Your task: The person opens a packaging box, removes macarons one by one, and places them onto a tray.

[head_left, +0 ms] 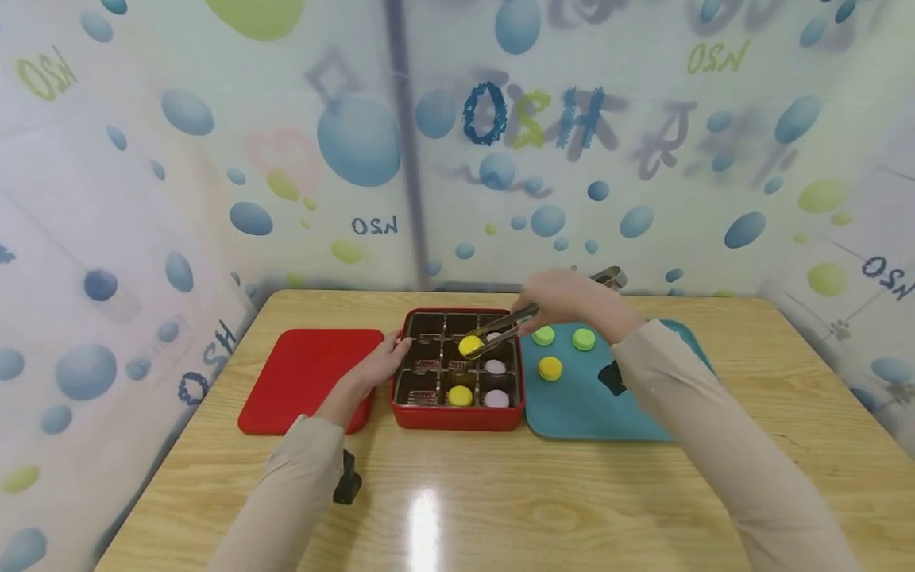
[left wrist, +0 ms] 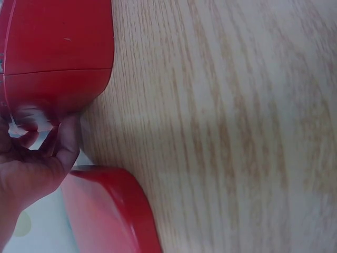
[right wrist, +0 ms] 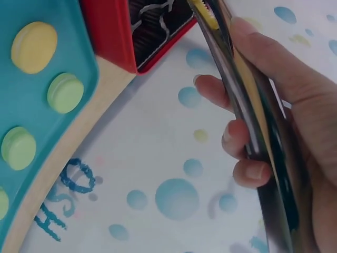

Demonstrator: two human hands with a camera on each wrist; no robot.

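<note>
My right hand (head_left: 561, 300) grips metal tongs (head_left: 511, 322), whose tips pinch a yellow macaron (head_left: 471, 346) over the middle column of a divided red box (head_left: 457, 418). In the right wrist view the fingers wrap around the tong arms (right wrist: 253, 116). On the left side, my left hand (head_left: 384, 361) holds the box's wall; the left wrist view has its bent fingers (left wrist: 67, 139) against the red side. Inside the box, another yellow macaron (head_left: 460, 396) sits in the front middle compartment. Pale purple macarons (head_left: 496, 399) fill the right column, the rear one partly covered by the tongs.
A blue tray (head_left: 600, 425) to the right of the box carries green macarons (head_left: 584, 339) and a yellow macaron (head_left: 550, 369). Left of the box lies a flat red lid (head_left: 307, 373). A patterned curtain (head_left: 457, 199) hangs behind the wooden table (head_left: 500, 500).
</note>
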